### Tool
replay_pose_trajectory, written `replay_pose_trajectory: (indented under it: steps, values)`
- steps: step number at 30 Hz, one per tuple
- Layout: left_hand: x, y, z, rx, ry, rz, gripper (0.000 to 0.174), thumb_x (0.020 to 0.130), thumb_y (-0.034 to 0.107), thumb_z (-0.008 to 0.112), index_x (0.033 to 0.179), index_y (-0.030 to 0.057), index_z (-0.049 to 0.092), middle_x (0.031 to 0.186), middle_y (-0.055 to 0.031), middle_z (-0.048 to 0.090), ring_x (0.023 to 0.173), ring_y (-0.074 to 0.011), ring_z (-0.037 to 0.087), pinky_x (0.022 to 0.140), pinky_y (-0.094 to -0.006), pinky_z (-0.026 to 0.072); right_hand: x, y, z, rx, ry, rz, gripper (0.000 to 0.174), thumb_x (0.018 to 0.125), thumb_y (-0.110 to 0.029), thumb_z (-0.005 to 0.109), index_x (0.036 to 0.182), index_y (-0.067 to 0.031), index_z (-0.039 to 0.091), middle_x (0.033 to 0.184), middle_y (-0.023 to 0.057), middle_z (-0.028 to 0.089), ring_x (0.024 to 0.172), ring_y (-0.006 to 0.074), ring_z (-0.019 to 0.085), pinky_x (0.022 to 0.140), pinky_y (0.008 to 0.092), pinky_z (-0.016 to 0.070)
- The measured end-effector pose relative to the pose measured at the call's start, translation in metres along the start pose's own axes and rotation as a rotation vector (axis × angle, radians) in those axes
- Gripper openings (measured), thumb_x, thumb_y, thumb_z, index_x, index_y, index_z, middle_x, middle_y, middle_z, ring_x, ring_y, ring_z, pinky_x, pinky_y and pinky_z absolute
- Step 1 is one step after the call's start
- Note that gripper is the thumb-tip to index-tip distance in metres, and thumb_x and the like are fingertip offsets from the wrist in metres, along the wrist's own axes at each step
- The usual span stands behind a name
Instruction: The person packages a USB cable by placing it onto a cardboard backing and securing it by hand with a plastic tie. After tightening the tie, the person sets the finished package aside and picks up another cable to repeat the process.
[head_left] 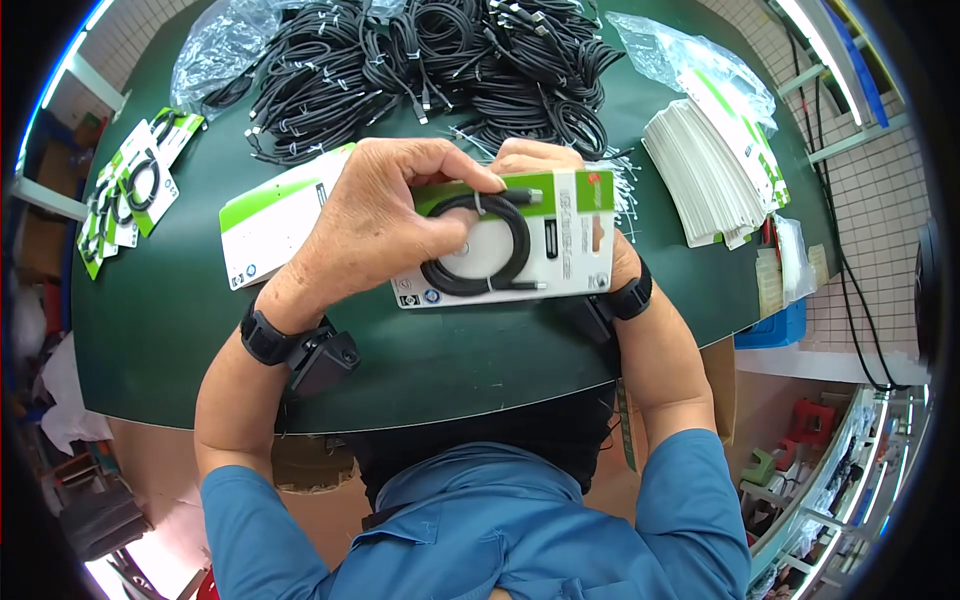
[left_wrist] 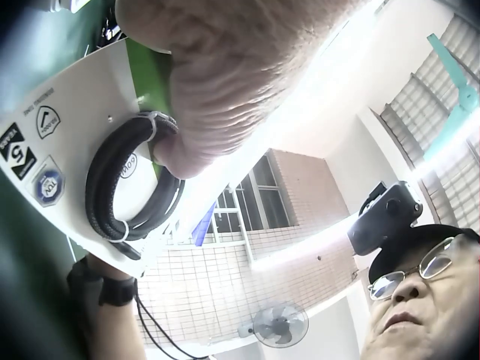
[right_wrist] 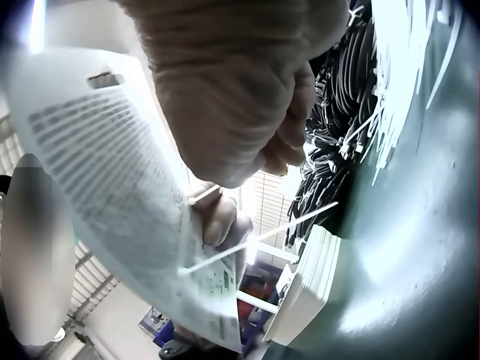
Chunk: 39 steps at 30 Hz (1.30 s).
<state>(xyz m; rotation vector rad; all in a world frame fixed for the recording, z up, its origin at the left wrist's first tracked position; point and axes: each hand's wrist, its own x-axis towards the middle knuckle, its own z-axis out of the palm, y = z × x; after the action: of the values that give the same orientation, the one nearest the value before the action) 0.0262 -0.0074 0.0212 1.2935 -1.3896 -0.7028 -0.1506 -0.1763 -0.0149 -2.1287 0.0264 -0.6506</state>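
A white and green card (head_left: 580, 250) with a black coiled cable (head_left: 515, 255) on its front is held up over the table. My left hand (head_left: 365, 215) grips its left side, thumb on the front inside the coil and fingertips against the back in the right wrist view. White ties bind the coil (left_wrist: 105, 187) in the left wrist view. Behind the card is my right hand (head_left: 540, 155), mostly hidden; the right wrist view shows its fingers (right_wrist: 281, 154) bent close to the card's back (right_wrist: 112, 180), where a thin white tie (right_wrist: 300, 220) sticks out. Whether they pinch anything is unclear.
Black cables (head_left: 330, 80) are heaped at the back, with loose white ties (head_left: 625, 195) beside them. Cards are stacked at left (head_left: 270, 220) and right (head_left: 700, 170). Cards with cables (head_left: 145, 185) lie far left. Plastic bags (head_left: 225, 55) rest at the back.
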Motion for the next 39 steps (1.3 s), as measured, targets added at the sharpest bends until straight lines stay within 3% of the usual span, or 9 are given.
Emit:
replay_pose_trajectory:
  steps: [1, 5, 11, 14, 22, 30, 34, 37, 39]
  values:
    - [-0.001, 0.004, 0.002, 0.044, -0.023, 0.005, 0.033, 0.08, -0.005, 0.067, 0.11, -0.0003, 0.08, 0.097, -0.0064, 0.079, 0.084, -0.0079, 0.068, 0.079, -0.0248, 0.0576, 0.005, -0.001, -0.005, -0.323, -0.103, -0.152, 0.027, 0.085, -0.017, 0.081, 0.106, -0.0012, 0.074, 0.088, 0.0085, 0.07, 0.077, 0.0211, 0.07, 0.064, 0.0305, 0.0553]
    - [-0.001, 0.009, 0.005, 0.08, -0.059, 0.01, 0.037, 0.078, -0.008, 0.067, 0.113, -0.0012, 0.078, 0.101, -0.0074, 0.077, 0.09, -0.0094, 0.07, 0.084, -0.0251, 0.0584, 0.009, 0.0, 0.005, -0.353, 0.086, -0.199, 0.017, 0.082, -0.016, 0.079, 0.087, -0.001, 0.073, 0.073, 0.0095, 0.061, 0.065, 0.0235, 0.064, 0.057, 0.0332, 0.0506]
    - [-0.002, 0.01, 0.001, 0.257, -0.152, 0.105, 0.041, 0.079, -0.008, 0.069, 0.117, 0.0026, 0.078, 0.1, -0.0075, 0.075, 0.086, -0.0137, 0.072, 0.079, -0.0259, 0.0582, 0.008, -0.008, 0.008, -0.25, 0.156, -0.117, 0.009, 0.082, -0.007, 0.073, 0.089, -0.001, 0.074, 0.074, 0.0079, 0.063, 0.063, 0.0216, 0.063, 0.056, 0.0319, 0.0507]
    - [-0.003, 0.008, 0.001, 0.358, -0.205, 0.219, 0.038, 0.079, -0.004, 0.078, 0.116, 0.0051, 0.079, 0.097, -0.0074, 0.074, 0.083, -0.0171, 0.072, 0.077, -0.027, 0.0578, 0.007, -0.008, 0.011, -0.201, 0.206, -0.108, 0.008, 0.08, -0.003, 0.07, 0.088, -0.001, 0.074, 0.074, 0.0074, 0.064, 0.062, 0.0212, 0.062, 0.056, 0.0321, 0.0507]
    - [-0.004, 0.009, 0.004, 0.299, -0.216, 0.122, 0.034, 0.074, 0.006, 0.091, 0.106, 0.0018, 0.08, 0.094, -0.0081, 0.073, 0.082, -0.018, 0.072, 0.073, -0.0285, 0.0569, 0.005, -0.011, 0.012, -0.265, 0.222, -0.1, 0.012, 0.079, 0.003, 0.063, 0.085, 0.0001, 0.073, 0.075, 0.0073, 0.066, 0.062, 0.0177, 0.061, 0.058, 0.0295, 0.0491]
    - [-0.003, 0.009, 0.009, 0.477, -0.213, 0.213, 0.023, 0.076, -0.004, 0.081, 0.098, -0.0001, 0.074, 0.091, -0.0081, 0.071, 0.079, -0.0194, 0.072, 0.07, -0.0287, 0.056, 0.005, -0.004, 0.009, -0.315, 0.222, -0.163, 0.012, 0.08, 0.002, 0.062, 0.086, 0.0007, 0.072, 0.076, 0.0076, 0.067, 0.064, 0.0156, 0.062, 0.059, 0.0286, 0.049]
    - [-0.003, 0.008, 0.007, 0.568, -0.097, 0.27, 0.03, 0.075, -0.001, 0.082, 0.102, 0.0038, 0.069, 0.09, -0.0117, 0.068, 0.077, -0.0255, 0.069, 0.068, -0.037, 0.0542, 0.004, -0.011, -0.005, -0.17, 0.102, 0.098, 0.015, 0.087, -0.001, 0.06, 0.086, 0.0, 0.075, 0.076, 0.0053, 0.069, 0.068, 0.0126, 0.063, 0.061, 0.0266, 0.0496]
    - [-0.001, 0.012, 0.005, 0.503, -0.012, 0.212, 0.031, 0.076, -0.002, 0.081, 0.105, 0.004, 0.071, 0.089, -0.0095, 0.067, 0.075, -0.0234, 0.067, 0.068, -0.0361, 0.0539, 0.006, -0.015, -0.011, 0.099, 0.372, 0.304, 0.018, 0.097, -0.009, 0.061, 0.095, -0.0012, 0.077, 0.081, 0.0026, 0.072, 0.072, 0.0108, 0.064, 0.066, 0.0245, 0.051]
    - [0.001, 0.011, 0.003, 0.468, 0.046, 0.19, 0.032, 0.077, -0.002, 0.081, 0.106, 0.0041, 0.072, 0.088, -0.0084, 0.066, 0.074, -0.0223, 0.067, 0.068, -0.0356, 0.0537, 0.004, -0.013, -0.017, 0.203, 0.436, 0.297, 0.018, 0.1, -0.012, 0.062, 0.102, -0.0006, 0.076, 0.086, 0.0033, 0.073, 0.074, 0.0108, 0.064, 0.068, 0.0244, 0.0515]
